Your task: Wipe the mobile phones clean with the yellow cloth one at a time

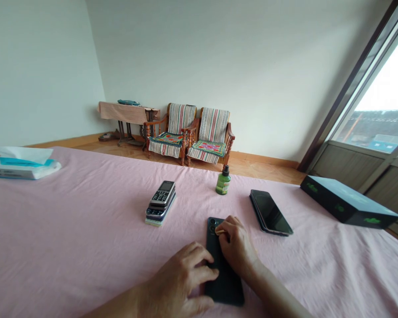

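A dark phone (226, 289) lies back up on the pink cloth, its round camera lenses at the far end. My left hand (185, 278) rests along its left edge, fingers apart, with fingertips touching the back; nothing is held in it. My right hand (235, 243) is closed in a pinch near the lenses, around a small pale thing (220, 231) that is too small to name. Beyond the phone stands a green bottle (223, 182) with a black cap. Stacked phones (162, 198) sit to the left, and another dark-screened phone (272, 213) lies on something flat to the right.
The pink cloth (86, 229) covers the wide surface and has folds at the right. A black box (348, 201) with green marks sits at the right edge, and a tissue pack (23, 163) lies far left. Two wooden chairs (208, 128) and a covered table (124, 111) stand beyond.
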{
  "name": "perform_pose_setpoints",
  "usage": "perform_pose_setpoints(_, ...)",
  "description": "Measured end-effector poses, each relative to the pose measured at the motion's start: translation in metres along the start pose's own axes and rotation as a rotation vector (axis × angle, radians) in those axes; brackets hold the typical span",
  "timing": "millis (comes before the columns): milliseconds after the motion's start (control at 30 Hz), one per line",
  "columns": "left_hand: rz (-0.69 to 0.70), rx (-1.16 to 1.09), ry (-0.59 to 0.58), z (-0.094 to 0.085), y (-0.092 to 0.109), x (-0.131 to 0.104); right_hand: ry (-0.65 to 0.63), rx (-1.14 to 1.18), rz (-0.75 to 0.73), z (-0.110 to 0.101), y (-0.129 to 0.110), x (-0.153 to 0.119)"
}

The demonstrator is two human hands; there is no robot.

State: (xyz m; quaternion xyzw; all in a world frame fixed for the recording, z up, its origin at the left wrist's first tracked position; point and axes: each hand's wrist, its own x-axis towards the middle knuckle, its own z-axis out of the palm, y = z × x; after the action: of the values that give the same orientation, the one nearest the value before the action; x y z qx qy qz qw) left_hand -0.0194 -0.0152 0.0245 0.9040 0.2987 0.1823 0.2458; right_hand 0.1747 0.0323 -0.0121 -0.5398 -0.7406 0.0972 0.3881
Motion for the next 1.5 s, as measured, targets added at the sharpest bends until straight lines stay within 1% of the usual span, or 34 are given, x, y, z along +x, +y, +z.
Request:
perform_pose_setpoints(200, 0.002, -0.006, 0.010, 0.001, -0.001, 0.001, -0.036, 0.068, -0.070, -0.002, 0.002, -0.003)
perform_pose_setpoints(333, -0.005, -0.022, 0.014, 0.001, 0.000, 0.001, -0.068, 0.101, -0.092, 0.000, -0.001, -0.005)
perform_pose_setpoints(467, -0.013, -0.029, 0.007, 0.000, 0.002, 0.001, -0.082, 0.062, -0.090, 0.002, -0.008, -0.006)
perform_pose_setpoints(600, -0.020, -0.035, 0.011, -0.001, 0.003, 0.002, -0.119, 0.020, -0.130, 0.002, -0.013, -0.005)
perform_pose_setpoints(667, -0.021, -0.034, 0.004, -0.001, 0.004, 0.003, -0.106, 0.010, -0.132, 0.001, -0.012, -0.003)
perform_pose_setpoints(833, -0.012, -0.017, -0.001, -0.002, 0.004, 0.002, 0.006, -0.005, -0.087, 0.002, -0.003, -0.002)
perform_pose_setpoints(967, 0.001, -0.030, 0.022, -0.001, 0.002, 0.001, 0.023, 0.056, -0.153, 0.004, 0.002, -0.002)
perform_pose_setpoints(1100, -0.004, -0.040, 0.024, 0.000, 0.002, 0.000, -0.039, 0.064, -0.183, 0.005, 0.002, 0.002)
perform_pose_setpoints(1233, -0.007, -0.041, 0.026, 0.000, 0.002, 0.000, -0.105, 0.004, -0.202, 0.004, 0.003, 0.004)
perform_pose_setpoints(1500, -0.015, -0.038, 0.022, 0.000, 0.002, 0.001, -0.152, -0.046, -0.206, -0.002, -0.007, 0.003)
